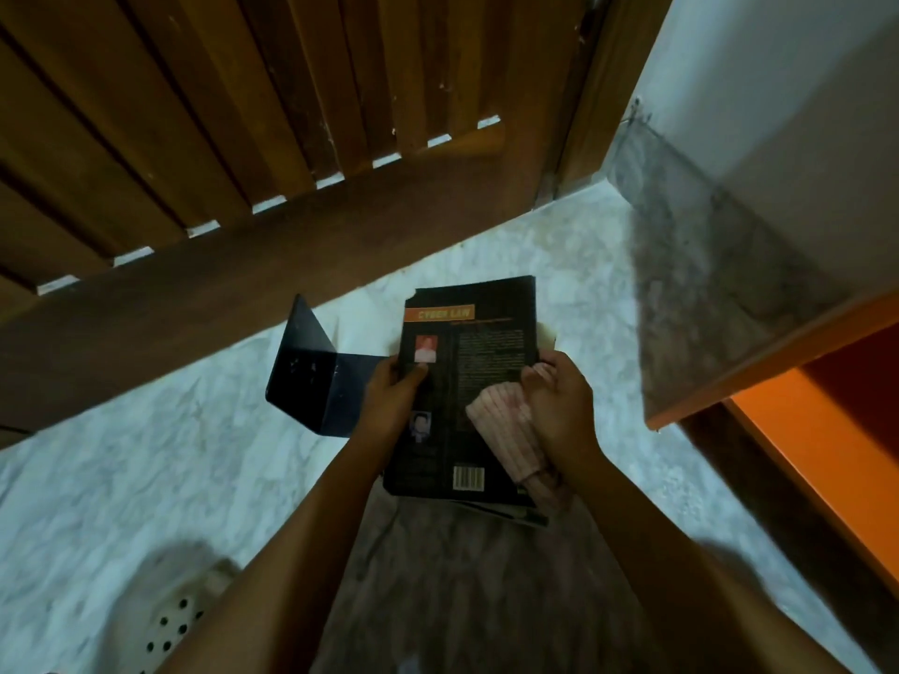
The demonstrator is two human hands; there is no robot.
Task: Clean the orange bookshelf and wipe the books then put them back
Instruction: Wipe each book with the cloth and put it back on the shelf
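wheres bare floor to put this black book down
Bare marble floor lies left, between the black metal bookend, the brown wooden door and the white perforated object. Another strip runs beside the orange bookshelf. Crowded under the black book: more books.

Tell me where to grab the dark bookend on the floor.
On the bookend, pinch the upright plate's free top edge, coming from above: that plate stands clear of the marble floor, while the other plate seems to lie flat, likely leaving nothing to get under.
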